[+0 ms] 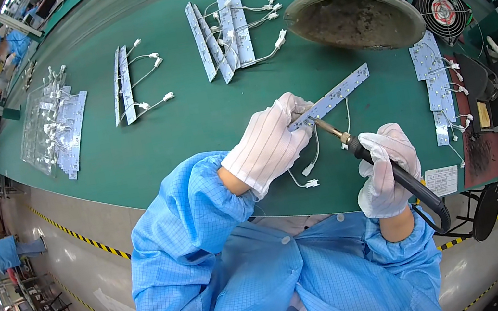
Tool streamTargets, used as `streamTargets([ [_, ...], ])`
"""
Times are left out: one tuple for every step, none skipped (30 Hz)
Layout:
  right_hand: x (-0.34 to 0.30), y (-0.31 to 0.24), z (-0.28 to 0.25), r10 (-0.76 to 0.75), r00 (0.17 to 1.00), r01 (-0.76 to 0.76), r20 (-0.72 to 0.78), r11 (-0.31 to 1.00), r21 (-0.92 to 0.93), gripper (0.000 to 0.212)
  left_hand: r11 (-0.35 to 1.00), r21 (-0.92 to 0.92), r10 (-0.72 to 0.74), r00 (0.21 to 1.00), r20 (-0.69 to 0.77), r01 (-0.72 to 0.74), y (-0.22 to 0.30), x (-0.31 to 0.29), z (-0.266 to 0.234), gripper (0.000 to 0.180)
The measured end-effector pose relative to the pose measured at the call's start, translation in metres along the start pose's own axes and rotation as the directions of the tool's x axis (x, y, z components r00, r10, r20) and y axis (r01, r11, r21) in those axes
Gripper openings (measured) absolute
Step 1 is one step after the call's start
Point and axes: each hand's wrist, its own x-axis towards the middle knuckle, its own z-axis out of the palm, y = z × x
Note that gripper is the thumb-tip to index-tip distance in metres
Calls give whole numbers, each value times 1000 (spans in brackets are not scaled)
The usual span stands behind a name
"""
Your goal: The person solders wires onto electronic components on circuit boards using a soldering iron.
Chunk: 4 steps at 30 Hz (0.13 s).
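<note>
My left hand (273, 141), in a white striped glove, is closed on the near end of a narrow circuit board strip (338, 92). White wires with connectors (311, 182) hang from that strip over the green table. In my right hand (388, 168), also gloved, is a soldering iron (406, 180) with a black handle and cable. Its tip meets the strip, or sits just above it, close to my left fingers; which of the two I cannot tell. The strip is tilted, its far end pointing up and right.
A foil-wrapped fume funnel (352, 13) stands beyond my hands, beside a round fan (439, 8). Wired strips lie in groups: back middle (227, 27), left (126, 84), far left (74, 128) and right (438, 87). A black soldering stand (480, 80) and paper label (442, 181) are at right.
</note>
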Motion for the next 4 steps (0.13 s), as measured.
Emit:
streamTargets([
  [0,0,0,8,1000,-8,6,1000,15,18,1000,0,-2,1000,0,2,0,0,0,21],
  [0,0,0,10,1000,-10,6,1000,15,18,999,21,27,1000,-11,-27,-1,0,0,21],
  [0,0,0,3,1000,-3,0,1000,0,18,998,43,55,998,-22,-54,-2,0,1,21],
  [1,0,1,-4,1000,4,-6,1000,-15,19,998,42,54,998,-21,-53,-2,0,1,21],
])
